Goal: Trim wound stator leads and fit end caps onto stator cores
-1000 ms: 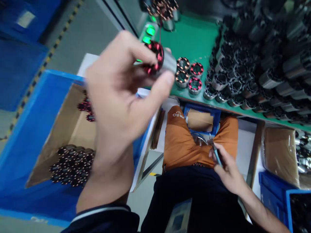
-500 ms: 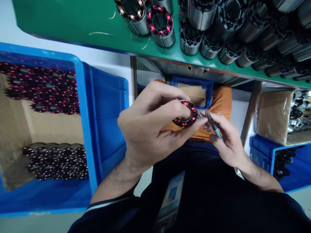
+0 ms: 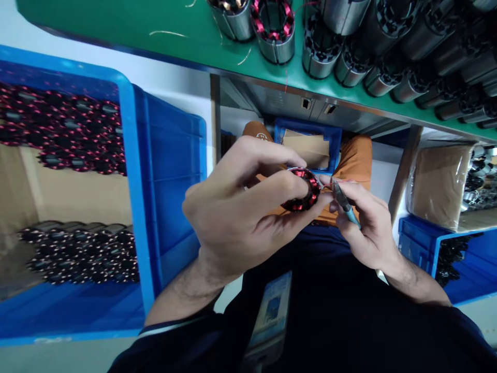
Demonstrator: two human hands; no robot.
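My left hand (image 3: 240, 207) is closed around a motor stator (image 3: 312, 192) wound with red wire, its ring end facing up with a finger at the opening. In my right hand (image 3: 367, 223) sits a pair of cutting pliers (image 3: 347, 206) with light blue handles, the dark jaws pointing up and left. The fingertips of both hands come close together at the stator's right side. Thin wire ends seem to show there, too fine to make out fully.
Metal stators (image 3: 351, 62) stand in rows on the green bench (image 3: 128, 31), one red-wound stator (image 3: 274, 31) at the near edge. On the left, a blue crate (image 3: 132, 155) holds many wound stators. Another blue crate (image 3: 419, 246) is at right, beside a cardboard box (image 3: 438, 181).
Both hands still hold the stator and the pliers. The stator and pliers have shifted slightly right and down in view; the bench has moved upward in the picture.
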